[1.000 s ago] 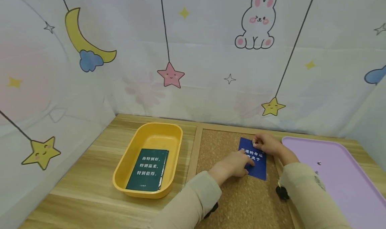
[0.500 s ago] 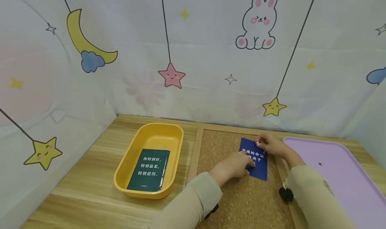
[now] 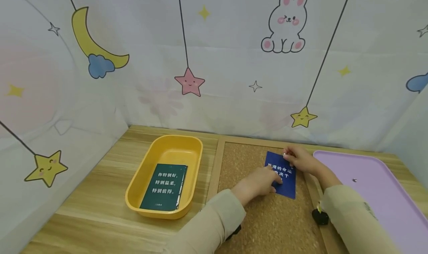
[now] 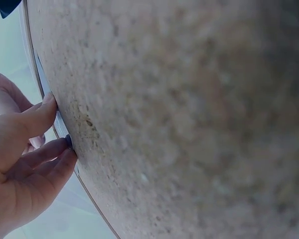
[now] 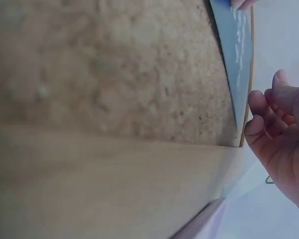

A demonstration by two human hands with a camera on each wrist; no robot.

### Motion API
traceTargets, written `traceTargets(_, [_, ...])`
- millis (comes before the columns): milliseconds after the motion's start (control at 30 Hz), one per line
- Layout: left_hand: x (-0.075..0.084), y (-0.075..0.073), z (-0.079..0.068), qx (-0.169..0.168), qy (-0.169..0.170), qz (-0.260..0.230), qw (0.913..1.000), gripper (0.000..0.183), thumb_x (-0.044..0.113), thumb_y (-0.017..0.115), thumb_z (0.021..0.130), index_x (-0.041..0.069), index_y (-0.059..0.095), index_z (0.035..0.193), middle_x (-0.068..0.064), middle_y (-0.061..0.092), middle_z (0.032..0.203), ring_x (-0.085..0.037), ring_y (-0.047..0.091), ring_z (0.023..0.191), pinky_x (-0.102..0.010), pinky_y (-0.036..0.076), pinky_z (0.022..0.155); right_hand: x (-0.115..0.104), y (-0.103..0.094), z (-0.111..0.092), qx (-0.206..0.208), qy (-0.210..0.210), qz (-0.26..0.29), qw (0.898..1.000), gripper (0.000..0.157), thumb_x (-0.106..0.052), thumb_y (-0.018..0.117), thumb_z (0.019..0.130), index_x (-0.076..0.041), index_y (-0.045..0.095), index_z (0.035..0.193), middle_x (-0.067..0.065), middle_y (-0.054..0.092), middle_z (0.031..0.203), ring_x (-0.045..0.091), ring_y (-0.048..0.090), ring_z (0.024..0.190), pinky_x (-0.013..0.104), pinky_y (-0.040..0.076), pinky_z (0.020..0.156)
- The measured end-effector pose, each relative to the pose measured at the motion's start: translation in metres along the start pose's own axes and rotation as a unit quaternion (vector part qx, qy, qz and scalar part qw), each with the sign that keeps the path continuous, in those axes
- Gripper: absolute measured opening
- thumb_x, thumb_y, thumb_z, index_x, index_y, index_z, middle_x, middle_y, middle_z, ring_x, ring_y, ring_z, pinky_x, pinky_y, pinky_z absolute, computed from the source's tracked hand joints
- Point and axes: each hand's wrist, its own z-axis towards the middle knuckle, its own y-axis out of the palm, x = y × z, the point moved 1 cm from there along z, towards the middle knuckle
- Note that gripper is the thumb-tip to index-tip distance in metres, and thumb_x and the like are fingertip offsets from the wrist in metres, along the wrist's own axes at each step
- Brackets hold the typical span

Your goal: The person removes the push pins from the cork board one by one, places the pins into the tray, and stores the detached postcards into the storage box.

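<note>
A dark blue card point(image 3: 287, 189) with white Chinese characters lies near the top of a framed corkboard point(image 3: 264, 224). My left hand point(image 3: 259, 181) rests on the card's left part, fingertips pressing it and covering some characters. In the left wrist view, thumb and fingers of that left hand point(image 4: 30, 164) stand apart at the card. At the card's upper right corner, my right hand point(image 3: 300, 160) pinches a tiny shiny thumbtack point(image 3: 284, 154) between thumb and finger. The right wrist view shows the right hand point(image 5: 284, 124) beyond the card's edge, fingers curled; the thumbtack is hidden there.
Left of the board stands a yellow tray point(image 3: 135, 203) holding green cards point(image 3: 164, 187) with white text. A lilac tray point(image 3: 374, 205) lies to the right, bearing a small metal piece point(image 3: 354, 180). A printed curtain point(image 3: 220, 112) hangs behind the wooden table point(image 3: 97, 209).
My right hand has shifted slightly right along the card's top edge, the shiny thumbtack moving with it. The left hand stays in place on the card.
</note>
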Motion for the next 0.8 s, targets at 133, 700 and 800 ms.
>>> traceTargets(133, [0.000,0.001,0.001,0.005,0.000,0.009,0.9999,0.033,0.026,0.066,0.086,0.028,0.065,0.119,0.003,0.055,0.128,-0.012,0.050,0.117,-0.024,0.041,0.096,-0.005,-0.002,-0.002,-0.009,-0.009,0.003,1.000,0.006,0.001,0.049,0.094,0.006,0.049,0.092,0.009,0.050,0.072,0.016,0.050,0.062,0.026,0.044,0.055])
traceTargets(700, [-0.001,0.005,-0.001,0.004,-0.003,0.003,1.0000,0.035,0.027,0.064,0.087,0.028,0.064,0.122,0.004,0.056,0.126,-0.009,0.051,0.114,-0.022,0.042,0.094,-0.025,-0.014,-0.019,-0.040,-0.016,0.028,0.999,0.006,-0.004,0.049,0.096,0.001,0.046,0.094,0.004,0.045,0.077,0.017,0.045,0.067,0.026,0.041,0.055])
traceTargets(800, [0.000,0.005,-0.001,0.004,-0.003,0.000,1.0000,0.035,0.026,0.065,0.087,0.028,0.064,0.121,0.004,0.056,0.126,-0.009,0.051,0.116,-0.022,0.041,0.095,-0.026,-0.016,-0.024,-0.039,-0.031,0.022,0.998,0.005,-0.002,0.049,0.095,0.000,0.046,0.092,0.003,0.045,0.077,0.015,0.045,0.069,0.027,0.040,0.058])
